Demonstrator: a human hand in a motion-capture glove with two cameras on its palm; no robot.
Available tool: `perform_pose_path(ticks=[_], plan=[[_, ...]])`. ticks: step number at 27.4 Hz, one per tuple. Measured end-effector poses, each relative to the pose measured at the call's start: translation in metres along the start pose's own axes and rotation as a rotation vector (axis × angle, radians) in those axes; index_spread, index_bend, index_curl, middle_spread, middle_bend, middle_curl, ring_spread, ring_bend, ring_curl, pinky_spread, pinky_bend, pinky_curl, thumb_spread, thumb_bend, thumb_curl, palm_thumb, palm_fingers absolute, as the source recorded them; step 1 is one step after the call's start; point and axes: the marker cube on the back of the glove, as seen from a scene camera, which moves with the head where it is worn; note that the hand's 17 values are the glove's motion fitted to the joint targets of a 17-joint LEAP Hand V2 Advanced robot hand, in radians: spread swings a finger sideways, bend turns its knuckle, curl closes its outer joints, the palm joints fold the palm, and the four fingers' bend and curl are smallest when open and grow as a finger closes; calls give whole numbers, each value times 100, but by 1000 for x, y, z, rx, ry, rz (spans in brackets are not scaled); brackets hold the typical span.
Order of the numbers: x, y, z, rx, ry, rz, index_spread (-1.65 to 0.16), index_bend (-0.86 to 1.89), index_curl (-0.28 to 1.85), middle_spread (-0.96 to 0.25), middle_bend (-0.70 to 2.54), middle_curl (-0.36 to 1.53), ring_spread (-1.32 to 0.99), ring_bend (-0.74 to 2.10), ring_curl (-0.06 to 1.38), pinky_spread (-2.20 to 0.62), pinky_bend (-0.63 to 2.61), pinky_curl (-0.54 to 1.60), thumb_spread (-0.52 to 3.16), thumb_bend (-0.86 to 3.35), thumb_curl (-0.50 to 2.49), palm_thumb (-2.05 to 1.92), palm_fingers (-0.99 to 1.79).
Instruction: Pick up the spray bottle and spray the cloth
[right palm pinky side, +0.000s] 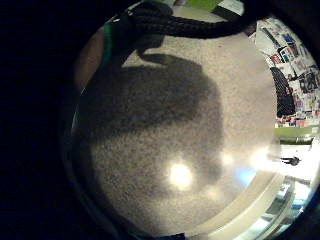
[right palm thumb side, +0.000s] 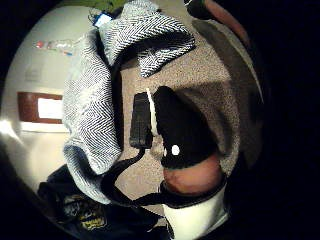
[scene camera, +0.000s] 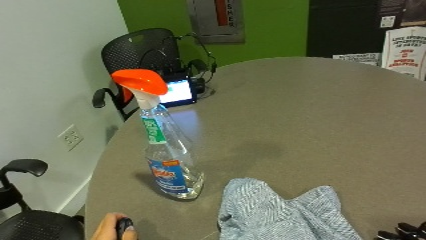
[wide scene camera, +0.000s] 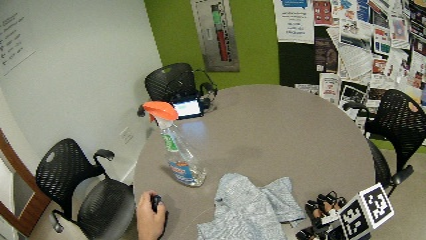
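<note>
A clear spray bottle (scene camera: 166, 160) with an orange trigger head stands upright on the round grey table (scene camera: 299, 115), near its left edge. A grey-white herringbone cloth (scene camera: 286, 215) lies crumpled just right of the bottle. My gloved right hand (wide scene camera: 321, 209) rests low over the table to the right of the cloth, apart from the bottle, and holds nothing. Its fingers look relaxed. In the thumb side palm view the cloth (right palm thumb side: 92, 105) lies beside my thumb (right palm thumb side: 182, 130). The little finger side palm view shows only bare tabletop (right palm pinky side: 165, 130) in the hand's shadow.
A bare left hand (scene camera: 113, 227) holds a small black object at the table's near left edge. A device with a lit screen (scene camera: 178, 92) sits at the far left edge. Black mesh chairs (wide scene camera: 73, 185) stand around the table, and posters cover the right wall.
</note>
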Motion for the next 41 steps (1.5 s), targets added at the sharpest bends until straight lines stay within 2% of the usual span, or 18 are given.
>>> perform_pose_path(ticks=[41], plan=[[-10,10,19,-49,-20,-15,-42,19,36,-7,18,30,-3,18,26,28,19,34,133,-1,29,37,45]])
